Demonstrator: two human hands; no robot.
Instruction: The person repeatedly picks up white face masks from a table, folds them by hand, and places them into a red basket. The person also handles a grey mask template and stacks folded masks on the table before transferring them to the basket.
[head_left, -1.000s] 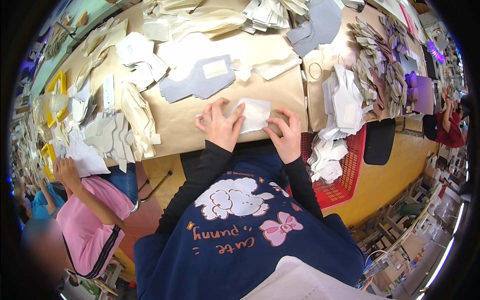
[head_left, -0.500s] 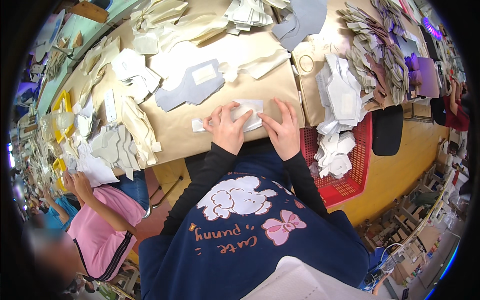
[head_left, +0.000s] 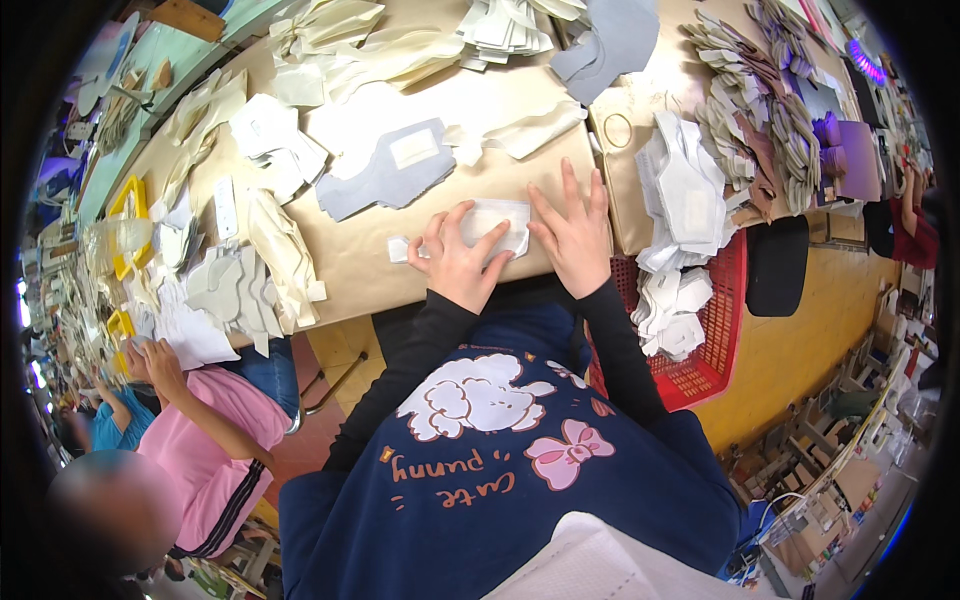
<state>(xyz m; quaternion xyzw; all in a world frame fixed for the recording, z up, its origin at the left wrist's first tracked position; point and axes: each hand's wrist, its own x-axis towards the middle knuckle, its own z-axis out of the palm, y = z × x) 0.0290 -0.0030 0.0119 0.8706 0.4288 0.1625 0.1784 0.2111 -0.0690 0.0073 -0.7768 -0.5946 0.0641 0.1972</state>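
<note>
A white cut piece (head_left: 508, 217) lies flat near the front edge of the brown-covered table; its narrow end pokes out past my fingers on the left. Resting on top of it is my left hand (head_left: 462, 258), fingers curved and apart, pressing the material down without gripping it. My right hand (head_left: 575, 232) is spread open at the piece's right edge, its fingertips on or just beside it. Beyond my hands is a grey cut piece (head_left: 365, 178) bearing a pale rectangular patch (head_left: 414, 149). Material under my left palm is hidden.
Cream strips (head_left: 525, 132) and stacked white pieces (head_left: 275, 145) lie farther back. At right, white pieces (head_left: 685, 185) are piled above a red basket (head_left: 715, 345). A person in pink (head_left: 215, 420) works at left. Grey pieces (head_left: 235, 290) sit near them.
My right hand has lifted its fingers off the middle of the white piece and spread them toward the right. My left hand stays on the piece.
</note>
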